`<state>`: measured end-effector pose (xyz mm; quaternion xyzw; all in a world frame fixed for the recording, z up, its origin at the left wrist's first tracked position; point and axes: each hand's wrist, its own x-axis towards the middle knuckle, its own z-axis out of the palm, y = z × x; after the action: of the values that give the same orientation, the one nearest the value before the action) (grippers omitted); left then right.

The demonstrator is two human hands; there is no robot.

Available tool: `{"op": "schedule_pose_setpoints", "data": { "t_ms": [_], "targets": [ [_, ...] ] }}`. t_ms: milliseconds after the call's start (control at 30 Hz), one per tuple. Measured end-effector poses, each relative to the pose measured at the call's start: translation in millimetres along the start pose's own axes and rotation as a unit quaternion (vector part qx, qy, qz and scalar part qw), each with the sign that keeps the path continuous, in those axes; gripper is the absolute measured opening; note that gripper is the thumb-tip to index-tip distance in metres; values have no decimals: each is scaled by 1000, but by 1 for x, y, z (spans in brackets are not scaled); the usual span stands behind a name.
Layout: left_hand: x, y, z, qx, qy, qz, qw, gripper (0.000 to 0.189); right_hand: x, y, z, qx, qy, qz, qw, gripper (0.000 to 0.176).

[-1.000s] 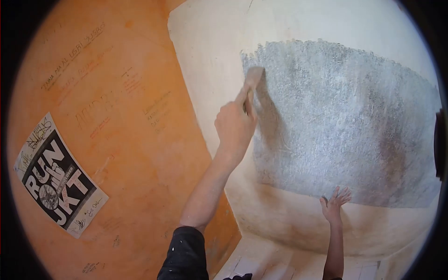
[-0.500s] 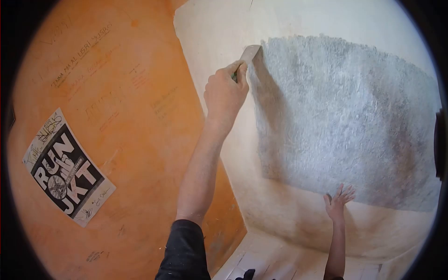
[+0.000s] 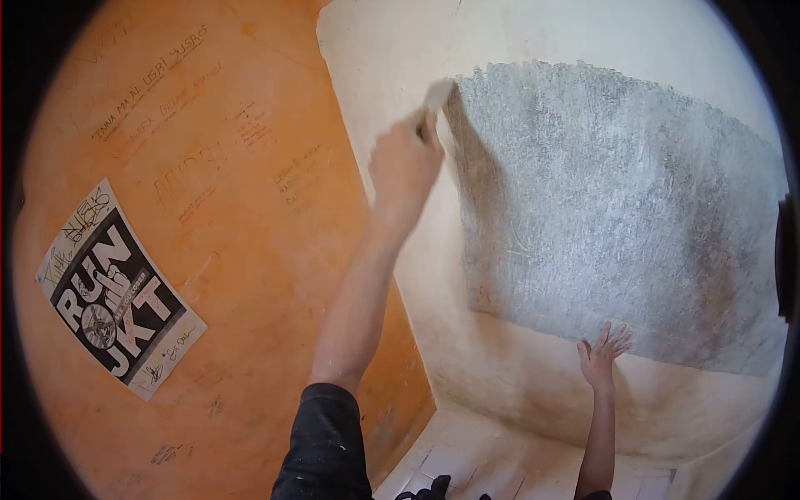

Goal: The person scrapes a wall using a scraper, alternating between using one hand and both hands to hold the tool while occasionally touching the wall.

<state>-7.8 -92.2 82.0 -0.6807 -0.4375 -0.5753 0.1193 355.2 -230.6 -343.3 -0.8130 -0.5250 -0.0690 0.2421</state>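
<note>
My left hand point(image 3: 406, 162) is closed round the handle of a scraper point(image 3: 437, 96), its blade blurred at the upper left corner of a rough grey patch point(image 3: 600, 208) on the cream wall point(image 3: 392, 50). A dark shadow falls on the patch below the blade. Lower right, my right hand point(image 3: 603, 354) lies against the patch's bottom edge with its fingers spread, holding nothing.
An orange wall point(image 3: 250, 333) with handwriting meets the cream wall at a corner on the left. A black-and-white poster point(image 3: 121, 292) hangs on it. Pale floor tiles point(image 3: 467, 458) and something dark point(image 3: 437, 487) show at the bottom.
The scraper blade has shifted slightly left, and the grey patch's upper left corner now reaches a little further left. My right hand stays spread at the lower edge. The view has shifted slightly.
</note>
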Motion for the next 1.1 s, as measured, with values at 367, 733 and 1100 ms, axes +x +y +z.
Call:
{"op": "schedule_pose_setpoints", "data": {
  "t_ms": [367, 733, 1100],
  "targets": [
    [45, 29, -17, 15, -24, -6, 1000, 28, 0, -5, -2, -15, -15, 21, 1000, 97],
    [-1, 13, -9, 1, -49, -18, 999, 28, 4, 8, 26, -48, 140, -52, 988, 97],
    [-4, 6, -13, -25, -73, -32, 997, 30, 2, 5, 24, -14, 85, -25, 996, 97]
  ]
}}
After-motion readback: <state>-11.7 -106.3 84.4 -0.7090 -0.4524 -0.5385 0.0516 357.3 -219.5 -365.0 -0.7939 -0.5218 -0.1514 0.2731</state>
